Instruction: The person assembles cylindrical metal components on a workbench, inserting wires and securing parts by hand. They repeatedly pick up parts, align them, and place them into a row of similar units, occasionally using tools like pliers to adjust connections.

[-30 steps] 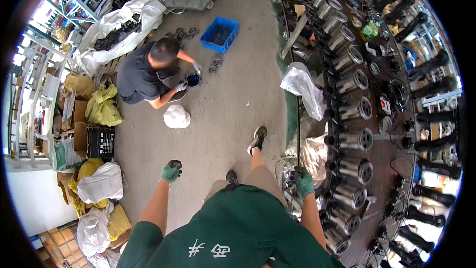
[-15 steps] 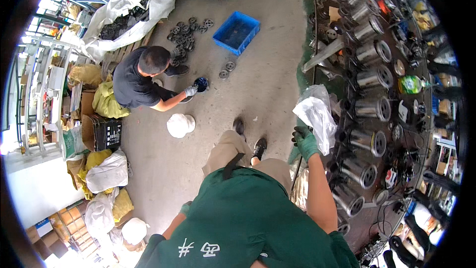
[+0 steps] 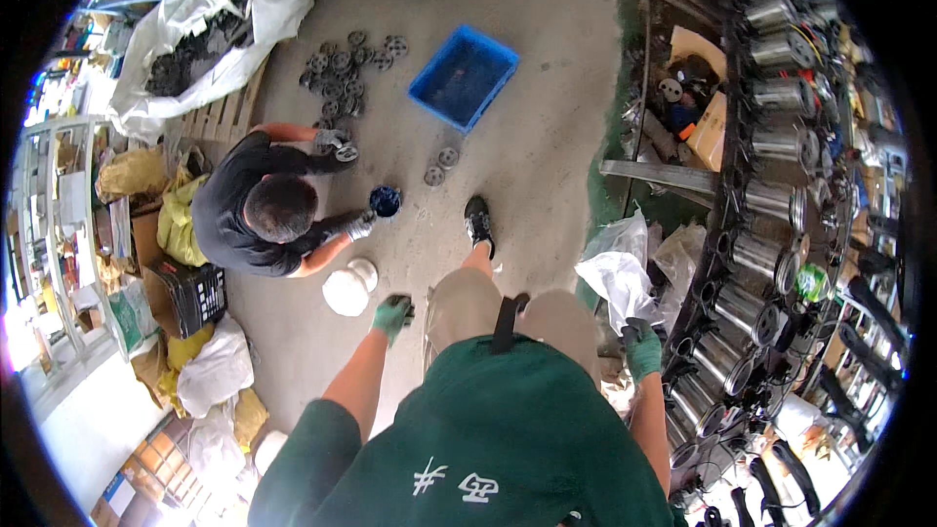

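Grey workshop floor; white plastic bag at eleven o'clock from nearer right hand, grip unclear; left hand loosely open.

Glossy metal cylinders; crinkled plastic bag; crate, seemingly matt plastic.

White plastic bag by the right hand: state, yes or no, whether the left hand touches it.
No, the left hand is across the legs from the white plastic bag.

The head-worn left fisheye looks down past the green shirt toward the floor.
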